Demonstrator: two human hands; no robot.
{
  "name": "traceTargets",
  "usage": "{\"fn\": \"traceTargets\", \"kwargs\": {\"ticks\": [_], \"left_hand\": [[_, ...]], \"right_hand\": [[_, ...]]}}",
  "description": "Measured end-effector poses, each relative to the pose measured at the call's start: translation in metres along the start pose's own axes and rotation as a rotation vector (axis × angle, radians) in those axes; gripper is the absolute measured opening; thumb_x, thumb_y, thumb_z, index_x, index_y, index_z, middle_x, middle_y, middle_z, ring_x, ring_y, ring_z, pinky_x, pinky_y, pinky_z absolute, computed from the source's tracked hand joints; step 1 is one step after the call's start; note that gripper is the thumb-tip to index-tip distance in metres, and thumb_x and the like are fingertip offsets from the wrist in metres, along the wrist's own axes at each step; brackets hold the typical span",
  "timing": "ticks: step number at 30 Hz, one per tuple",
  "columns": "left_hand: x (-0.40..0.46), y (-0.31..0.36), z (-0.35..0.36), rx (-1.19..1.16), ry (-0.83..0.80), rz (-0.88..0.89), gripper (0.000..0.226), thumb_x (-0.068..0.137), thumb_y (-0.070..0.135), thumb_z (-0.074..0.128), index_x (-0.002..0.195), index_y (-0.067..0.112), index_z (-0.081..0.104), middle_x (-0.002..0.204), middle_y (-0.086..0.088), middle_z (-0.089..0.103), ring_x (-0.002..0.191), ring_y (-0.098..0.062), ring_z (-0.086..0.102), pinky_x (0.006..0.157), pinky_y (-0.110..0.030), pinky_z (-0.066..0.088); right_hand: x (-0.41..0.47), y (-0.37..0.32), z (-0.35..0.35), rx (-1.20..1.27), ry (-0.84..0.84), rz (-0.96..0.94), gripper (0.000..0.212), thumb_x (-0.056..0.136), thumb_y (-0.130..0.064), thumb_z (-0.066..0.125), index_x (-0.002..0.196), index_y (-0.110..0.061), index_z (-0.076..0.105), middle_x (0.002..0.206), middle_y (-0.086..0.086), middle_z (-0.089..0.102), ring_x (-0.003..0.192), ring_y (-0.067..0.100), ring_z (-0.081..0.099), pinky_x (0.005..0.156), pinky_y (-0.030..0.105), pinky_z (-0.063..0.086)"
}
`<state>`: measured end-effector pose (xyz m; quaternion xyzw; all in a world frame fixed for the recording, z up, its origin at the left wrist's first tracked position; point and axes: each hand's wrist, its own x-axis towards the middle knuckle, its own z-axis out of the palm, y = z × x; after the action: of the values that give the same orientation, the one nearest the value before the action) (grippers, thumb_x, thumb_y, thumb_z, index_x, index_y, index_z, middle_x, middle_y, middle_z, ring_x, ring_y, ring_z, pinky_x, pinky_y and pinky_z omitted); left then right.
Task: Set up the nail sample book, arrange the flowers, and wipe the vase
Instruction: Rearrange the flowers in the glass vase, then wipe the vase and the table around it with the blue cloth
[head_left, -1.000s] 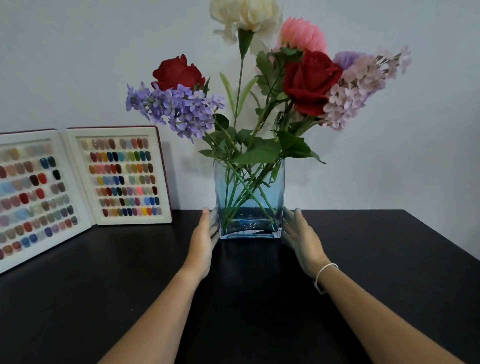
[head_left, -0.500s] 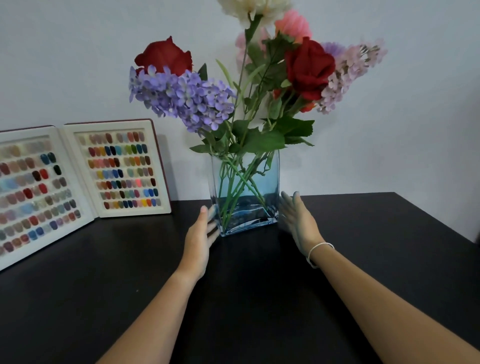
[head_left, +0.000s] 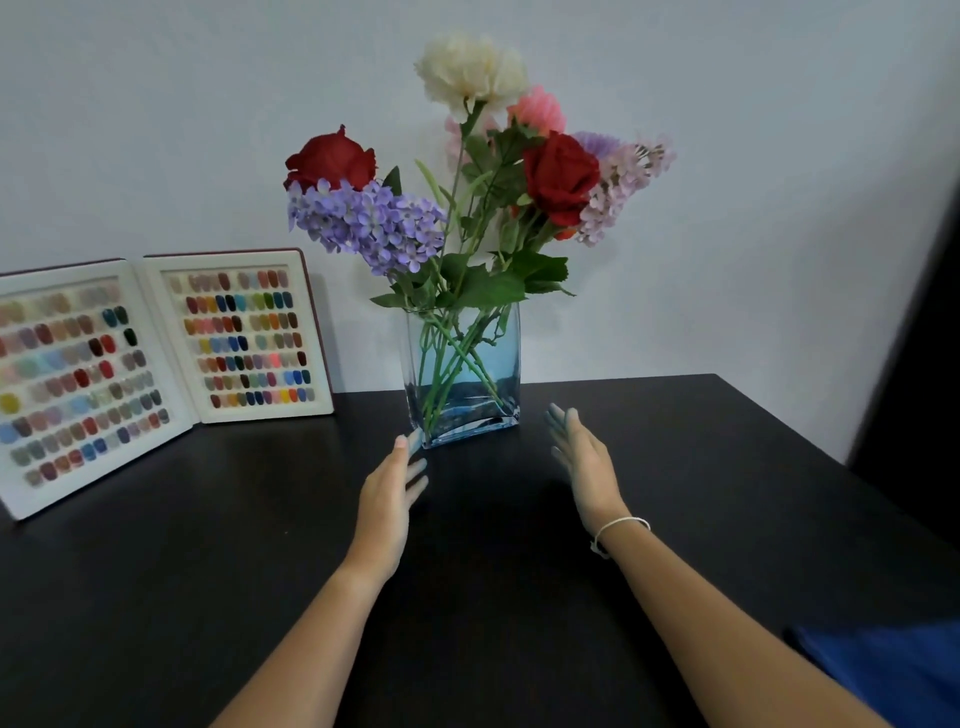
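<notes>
Currently we see 2 hands, left hand (head_left: 387, 499) and right hand (head_left: 584, 462), flat, fingers extended, gripping nothing, just short of vase (head_left: 462, 374). 1 vase at table (head_left: 208, 571) back, flowers (head_left: 467, 182) arranged inside; 2 red roses. 1 sample book (head_left: 156, 358) propped open, left. Wiping seemingly left; no cloth visible.

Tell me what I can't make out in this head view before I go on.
- Nail sample book: left page cut off by the frame's left edge; swatches blurred.
- Left hand fingertips: motion-blurred, so contact with the vase is unclear.
- Blue object: cropped at the bottom right corner, unidentifiable.
- Right hand: open, blurred.
</notes>
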<state>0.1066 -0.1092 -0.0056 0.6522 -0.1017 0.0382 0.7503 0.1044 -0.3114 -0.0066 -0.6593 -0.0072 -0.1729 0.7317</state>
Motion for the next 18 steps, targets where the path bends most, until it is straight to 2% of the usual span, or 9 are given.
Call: {"fn": "traceTargets", "kwargs": {"ticks": [6,12,15,18], "left_hand": [[-0.04,0.009,0.009,-0.028,-0.013,-0.017,0.049,0.095,0.035,0.031,0.134,0.007,0.039,0.143,-0.013,0.04,0.124,-0.023,0.045,0.102,-0.038,0.038],[-0.076,0.017,0.031,-0.004,-0.121,-0.023,0.044,0.096,0.033,0.029,0.132,0.011,0.044,0.141,-0.009,0.043,0.117,-0.018,0.048,0.094,-0.031,0.041],[-0.089,0.02,0.049,0.02,-0.18,-0.03,0.044,0.096,0.032,0.03,0.132,0.011,0.044,0.141,-0.008,0.043,0.117,-0.018,0.048,0.092,-0.03,0.042],[-0.099,0.023,0.068,0.037,-0.224,-0.034,0.042,0.097,0.031,0.03,0.132,0.012,0.044,0.139,-0.007,0.045,0.119,-0.02,0.048,0.096,-0.033,0.042]], "right_hand": [[-0.058,-0.017,-0.003,-0.007,0.012,0.011,0.044,0.096,-0.036,0.032,0.132,-0.012,0.043,0.139,0.007,0.044,0.127,0.016,0.041,0.108,0.035,0.033],[-0.11,-0.041,-0.016,-0.069,-0.039,-0.05,0.041,0.096,-0.034,0.031,0.129,-0.017,0.046,0.137,0.002,0.047,0.127,0.012,0.041,0.108,0.034,0.032],[-0.128,-0.062,-0.031,-0.081,0.009,-0.102,0.039,0.097,-0.03,0.031,0.129,-0.015,0.047,0.138,0.004,0.047,0.126,0.012,0.042,0.108,0.033,0.033],[-0.144,-0.082,-0.052,-0.105,0.078,-0.154,0.036,0.097,-0.026,0.032,0.127,-0.014,0.049,0.135,0.005,0.05,0.125,0.012,0.044,0.107,0.033,0.034]]}}
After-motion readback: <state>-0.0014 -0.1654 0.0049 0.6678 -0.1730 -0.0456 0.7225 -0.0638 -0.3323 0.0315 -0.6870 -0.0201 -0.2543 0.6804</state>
